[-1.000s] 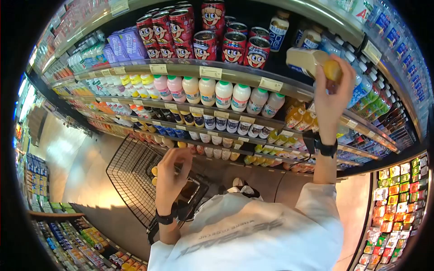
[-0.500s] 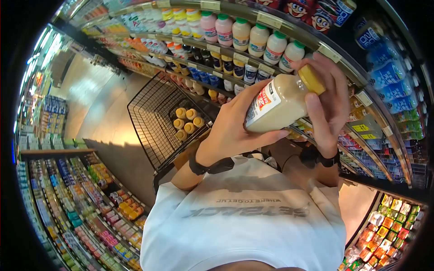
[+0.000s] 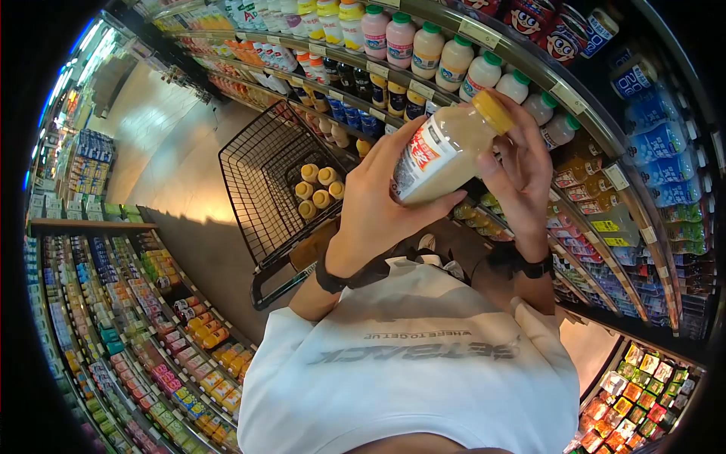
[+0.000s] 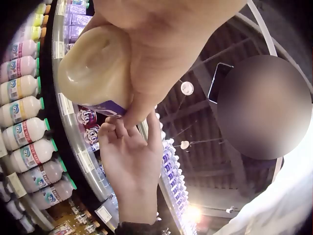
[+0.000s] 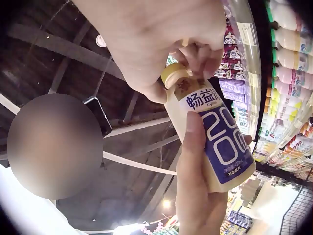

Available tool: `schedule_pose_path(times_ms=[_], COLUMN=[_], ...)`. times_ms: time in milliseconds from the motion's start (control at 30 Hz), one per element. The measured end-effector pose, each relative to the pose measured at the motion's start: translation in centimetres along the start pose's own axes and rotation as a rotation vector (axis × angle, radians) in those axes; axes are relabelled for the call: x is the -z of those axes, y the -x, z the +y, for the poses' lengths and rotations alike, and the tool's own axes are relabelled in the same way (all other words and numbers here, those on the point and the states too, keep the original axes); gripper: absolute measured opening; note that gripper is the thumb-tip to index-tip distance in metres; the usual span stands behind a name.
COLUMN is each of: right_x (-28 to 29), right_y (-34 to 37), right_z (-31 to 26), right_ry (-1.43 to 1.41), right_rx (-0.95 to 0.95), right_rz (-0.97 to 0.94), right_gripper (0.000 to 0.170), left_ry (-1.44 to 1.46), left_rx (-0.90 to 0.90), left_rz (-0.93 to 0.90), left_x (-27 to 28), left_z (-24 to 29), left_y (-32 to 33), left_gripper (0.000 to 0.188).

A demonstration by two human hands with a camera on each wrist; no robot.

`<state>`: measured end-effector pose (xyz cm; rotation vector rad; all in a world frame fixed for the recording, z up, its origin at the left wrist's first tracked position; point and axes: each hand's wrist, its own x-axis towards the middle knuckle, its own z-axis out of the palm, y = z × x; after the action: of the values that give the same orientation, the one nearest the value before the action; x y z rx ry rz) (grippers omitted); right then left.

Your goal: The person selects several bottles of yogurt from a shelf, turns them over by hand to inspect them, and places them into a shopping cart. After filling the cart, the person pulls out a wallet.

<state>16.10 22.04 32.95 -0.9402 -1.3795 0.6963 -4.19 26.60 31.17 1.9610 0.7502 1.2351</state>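
Observation:
A beige bottle with a yellow cap (image 3: 446, 151) is held tilted in front of the chest. My left hand (image 3: 370, 208) grips its lower body, thumb along the underside. Around the neck and cap curl the fingers of my right hand (image 3: 522, 170). The right wrist view shows the bottle's blue label (image 5: 227, 147), with the left thumb pressed on its side and the right hand (image 5: 156, 44) at the cap. In the left wrist view the bottle's base (image 4: 95, 66) faces the camera, in the left hand (image 4: 156, 44), with the right hand (image 4: 132, 166) beyond.
A wire shopping cart (image 3: 261, 197) stands at the left with several yellow-capped bottles (image 3: 321, 198) inside. A shelf edge (image 3: 423, 83) with rows of drinks runs close beyond the hands. More shelves (image 3: 136, 318) stand at lower left, and packaged goods (image 3: 635, 393) at lower right.
The right hand has brought the bottle from the upper shelf to the chest, and the left hand has taken hold of its body. The view has turned toward the cart.

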Motion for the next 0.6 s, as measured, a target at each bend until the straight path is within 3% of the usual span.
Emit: schedule_pose_path(times_ms=[167, 200, 267, 333, 467, 567, 600], right_x=[0.0, 0.0, -0.1, -0.4, -0.7, -1.1, -1.1], right_y=[-0.5, -0.5, -0.3, 0.3, 0.8, 0.9, 0.9], right_z=[-1.1, -1.5, -1.9, -1.4, -2.7, -2.7, -2.9], right_ry=[-0.334, -0.401, -0.532, -0.536, -0.253, -0.313, -0.287], right_rx=[-0.091, -0.104, -0.134, -0.078, -0.107, -0.218, -0.200], right_rz=[-0.195, -0.259, -0.384, -0.300, -0.096, -0.016, -0.035], right_gripper=[0.076, 0.076, 0.074, 0.071, 0.066, 0.067, 0.067], left_ry=[0.560, 0.670, 0.752, 0.841, 0.502, 0.534, 0.531], left_rx=[0.321, 0.464, 0.478, 0.524, 0.210, 0.371, 0.341], left_rz=[-0.271, -0.390, -0.443, -0.459, -0.290, -0.335, -0.345], left_x=[1.0, 1.4, 1.2, 0.7, -1.7, -1.4, -1.3], left_z=[0.9, 1.4, 1.8, 2.3, 2.7, 2.9, 3.0], left_y=[0.6, 0.9, 0.9, 0.9, 0.7, 0.2, 0.1], left_gripper=[0.069, 0.068, 0.069, 0.072, 0.079, 0.079, 0.078])
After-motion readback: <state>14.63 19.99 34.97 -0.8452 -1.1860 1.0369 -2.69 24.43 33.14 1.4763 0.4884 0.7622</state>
